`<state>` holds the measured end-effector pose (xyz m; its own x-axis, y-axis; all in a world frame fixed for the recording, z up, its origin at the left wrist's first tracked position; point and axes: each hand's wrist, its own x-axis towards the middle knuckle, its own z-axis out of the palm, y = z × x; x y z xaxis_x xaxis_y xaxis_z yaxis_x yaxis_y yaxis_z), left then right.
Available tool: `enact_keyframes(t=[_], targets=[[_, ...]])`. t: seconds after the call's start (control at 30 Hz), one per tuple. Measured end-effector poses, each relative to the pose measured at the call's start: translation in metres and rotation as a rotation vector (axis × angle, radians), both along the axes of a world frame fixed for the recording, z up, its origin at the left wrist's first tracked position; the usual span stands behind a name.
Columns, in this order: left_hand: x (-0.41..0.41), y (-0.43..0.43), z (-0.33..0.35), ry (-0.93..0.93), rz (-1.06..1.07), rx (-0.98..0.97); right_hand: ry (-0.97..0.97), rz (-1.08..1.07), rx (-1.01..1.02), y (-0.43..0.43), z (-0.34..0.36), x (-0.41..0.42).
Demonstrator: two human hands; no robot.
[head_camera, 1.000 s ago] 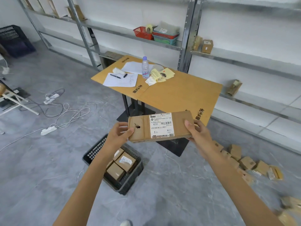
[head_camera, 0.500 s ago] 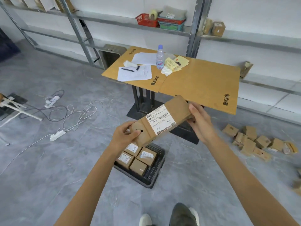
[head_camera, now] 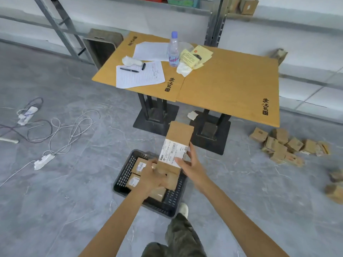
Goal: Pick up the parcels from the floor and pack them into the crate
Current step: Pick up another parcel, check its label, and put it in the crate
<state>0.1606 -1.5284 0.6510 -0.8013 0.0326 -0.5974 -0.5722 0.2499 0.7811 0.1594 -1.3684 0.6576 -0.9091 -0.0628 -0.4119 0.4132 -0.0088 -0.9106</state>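
A long flat cardboard parcel (head_camera: 178,140) with a white label stands tilted over the black plastic crate (head_camera: 124,175) on the floor. My left hand (head_camera: 152,178) grips its lower end inside the crate. My right hand (head_camera: 191,165) holds its right edge by the label. A few small labelled parcels (head_camera: 140,166) lie in the crate, partly hidden by my left hand. A pile of several small parcels (head_camera: 282,145) sits on the floor to the right, with two more parcels (head_camera: 336,190) at the right edge.
Two wooden tables (head_camera: 232,86) on black bases stand just behind the crate, carrying papers, pens and a water bottle (head_camera: 173,50). Cables and power strips (head_camera: 44,160) sprawl on the floor at left. Metal shelving lines the wall. My leg and shoe (head_camera: 183,210) are beside the crate.
Both hands have swung the long parcel from level in the air down to the crate, its lower end now inside. My view has tipped downward and closer to the crate.
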Motion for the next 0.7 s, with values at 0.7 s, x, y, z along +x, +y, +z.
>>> enact_keyframes(t=[0.7], targets=[[-0.022,-0.041,-0.453,-0.342,-0.704,-0.350,-0.426,0.005,0.740,-0.102,-0.434,0.001]])
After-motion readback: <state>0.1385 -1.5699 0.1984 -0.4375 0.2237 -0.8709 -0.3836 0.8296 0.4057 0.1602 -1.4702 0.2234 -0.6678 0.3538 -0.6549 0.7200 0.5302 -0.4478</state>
